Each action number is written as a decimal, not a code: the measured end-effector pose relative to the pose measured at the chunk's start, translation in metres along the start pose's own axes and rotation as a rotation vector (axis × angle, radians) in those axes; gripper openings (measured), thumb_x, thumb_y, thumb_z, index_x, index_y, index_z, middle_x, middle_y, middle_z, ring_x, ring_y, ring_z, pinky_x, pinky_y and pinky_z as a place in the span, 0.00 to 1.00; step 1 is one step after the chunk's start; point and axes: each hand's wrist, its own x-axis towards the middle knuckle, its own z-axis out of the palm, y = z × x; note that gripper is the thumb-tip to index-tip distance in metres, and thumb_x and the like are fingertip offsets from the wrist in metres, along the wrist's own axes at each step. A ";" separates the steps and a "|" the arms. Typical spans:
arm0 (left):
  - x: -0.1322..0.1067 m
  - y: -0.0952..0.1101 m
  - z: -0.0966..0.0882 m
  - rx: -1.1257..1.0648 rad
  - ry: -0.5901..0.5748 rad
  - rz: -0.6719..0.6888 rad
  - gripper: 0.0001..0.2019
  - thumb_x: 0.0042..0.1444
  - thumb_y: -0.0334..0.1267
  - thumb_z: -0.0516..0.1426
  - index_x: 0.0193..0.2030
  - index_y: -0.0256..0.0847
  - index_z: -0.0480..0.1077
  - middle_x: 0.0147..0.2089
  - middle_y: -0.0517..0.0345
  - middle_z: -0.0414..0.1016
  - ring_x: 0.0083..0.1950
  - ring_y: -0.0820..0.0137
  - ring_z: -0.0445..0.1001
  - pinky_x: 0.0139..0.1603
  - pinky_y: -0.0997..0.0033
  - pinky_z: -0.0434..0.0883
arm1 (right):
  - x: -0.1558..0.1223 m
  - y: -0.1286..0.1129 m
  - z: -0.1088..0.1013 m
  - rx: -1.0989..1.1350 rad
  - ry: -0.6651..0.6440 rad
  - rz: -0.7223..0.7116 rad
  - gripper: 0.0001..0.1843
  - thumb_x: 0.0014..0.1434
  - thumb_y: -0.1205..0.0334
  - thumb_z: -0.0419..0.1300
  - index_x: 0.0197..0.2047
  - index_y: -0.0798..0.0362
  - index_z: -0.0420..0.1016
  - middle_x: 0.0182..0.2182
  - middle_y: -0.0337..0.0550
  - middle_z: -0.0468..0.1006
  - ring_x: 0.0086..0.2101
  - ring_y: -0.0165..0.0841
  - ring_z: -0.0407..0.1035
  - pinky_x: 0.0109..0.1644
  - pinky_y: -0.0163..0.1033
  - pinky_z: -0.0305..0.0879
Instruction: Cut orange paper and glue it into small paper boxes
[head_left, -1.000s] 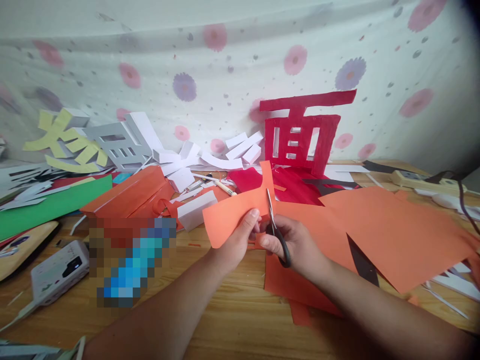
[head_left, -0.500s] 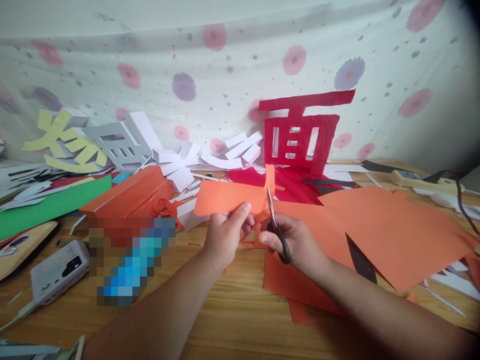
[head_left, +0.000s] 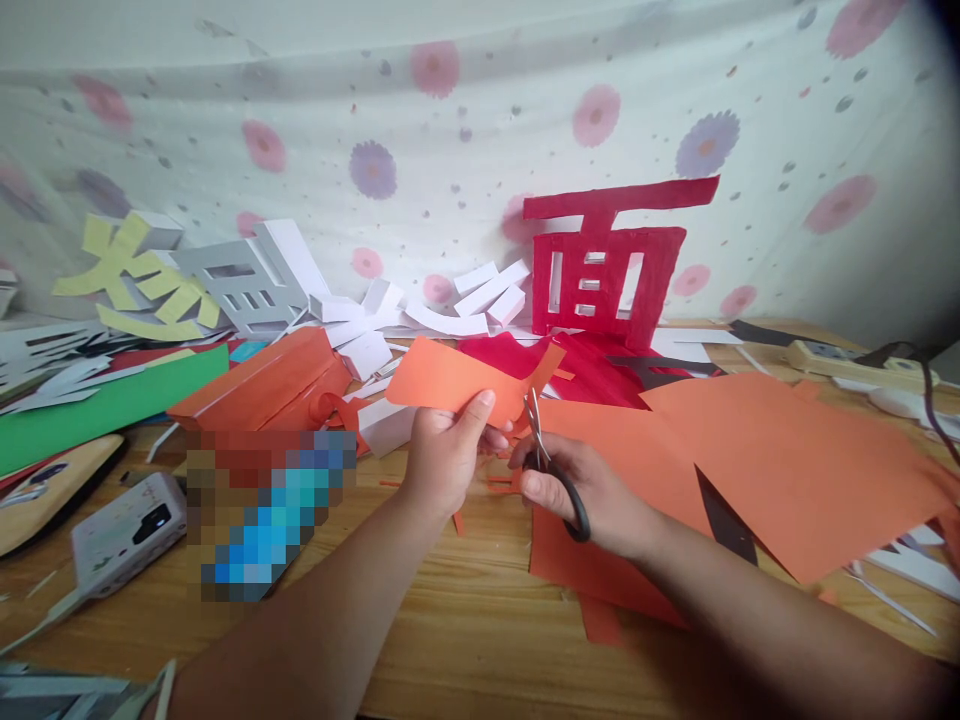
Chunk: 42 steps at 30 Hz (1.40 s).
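Pinched between thumb and fingers, a piece of orange paper is in my left hand, raised over the table. A narrow strip of it sticks up at the right end. My right hand grips black-handled scissors, their blades a little apart and pointing up against that right end. The exact spot where blades and paper meet is hard to make out. Below and to the right lie large orange sheets, one over another. Thin orange scraps hang or lie under my left hand.
A red cut-out character stands at the back against a flowered curtain. White, grey and yellow paper shapes line the back left. An orange folded paper form, a green sheet, a white power bank and a power strip lie around.
The orange paper has tilted, its right end dipping, and the upright strip now leans right. The scissor blades have parted slightly and sit a little lower. The whole view has shifted slightly.
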 end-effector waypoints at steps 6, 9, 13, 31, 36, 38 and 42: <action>-0.001 -0.001 -0.004 0.208 -0.042 0.113 0.13 0.55 0.44 0.60 0.27 0.37 0.71 0.22 0.59 0.75 0.20 0.74 0.72 0.23 0.76 0.71 | 0.000 -0.002 -0.002 0.037 -0.011 -0.038 0.26 0.56 0.36 0.57 0.29 0.53 0.64 0.26 0.36 0.62 0.29 0.29 0.57 0.32 0.35 0.56; -0.003 0.000 -0.002 0.225 -0.062 0.116 0.12 0.55 0.44 0.60 0.27 0.38 0.71 0.22 0.60 0.75 0.20 0.73 0.72 0.23 0.76 0.71 | 0.000 -0.003 -0.002 0.053 -0.003 -0.049 0.24 0.58 0.38 0.57 0.29 0.53 0.65 0.27 0.36 0.63 0.28 0.29 0.58 0.32 0.35 0.57; -0.004 0.002 0.000 0.191 -0.088 0.111 0.11 0.54 0.43 0.60 0.28 0.38 0.70 0.22 0.61 0.74 0.20 0.74 0.72 0.22 0.76 0.70 | 0.000 -0.004 -0.003 0.069 0.019 -0.038 0.23 0.57 0.40 0.59 0.29 0.54 0.66 0.27 0.36 0.65 0.28 0.29 0.59 0.33 0.35 0.57; 0.000 0.004 -0.004 0.052 -0.062 0.025 0.14 0.53 0.46 0.61 0.28 0.37 0.70 0.21 0.61 0.72 0.20 0.76 0.70 0.21 0.79 0.67 | -0.002 0.000 -0.007 -0.008 0.020 0.076 0.26 0.53 0.37 0.62 0.28 0.54 0.67 0.22 0.34 0.61 0.24 0.27 0.55 0.28 0.35 0.51; 0.002 0.004 -0.005 0.057 -0.041 0.031 0.12 0.53 0.46 0.61 0.29 0.38 0.70 0.21 0.63 0.71 0.20 0.76 0.69 0.21 0.78 0.67 | -0.002 0.001 -0.007 -0.022 0.016 0.066 0.27 0.52 0.36 0.62 0.28 0.54 0.68 0.21 0.34 0.61 0.24 0.27 0.55 0.28 0.35 0.51; 0.002 0.005 -0.004 0.050 -0.034 0.032 0.12 0.52 0.45 0.61 0.29 0.38 0.70 0.21 0.63 0.71 0.20 0.76 0.69 0.20 0.78 0.67 | -0.002 0.001 -0.007 -0.026 0.010 0.062 0.27 0.52 0.35 0.61 0.27 0.54 0.67 0.21 0.34 0.61 0.24 0.27 0.54 0.28 0.35 0.51; 0.002 0.006 -0.003 0.045 -0.025 0.033 0.12 0.52 0.45 0.61 0.29 0.38 0.70 0.21 0.63 0.71 0.21 0.76 0.70 0.20 0.78 0.67 | -0.001 -0.001 -0.007 -0.042 0.008 0.095 0.28 0.51 0.35 0.61 0.27 0.54 0.67 0.21 0.35 0.61 0.24 0.28 0.55 0.28 0.36 0.51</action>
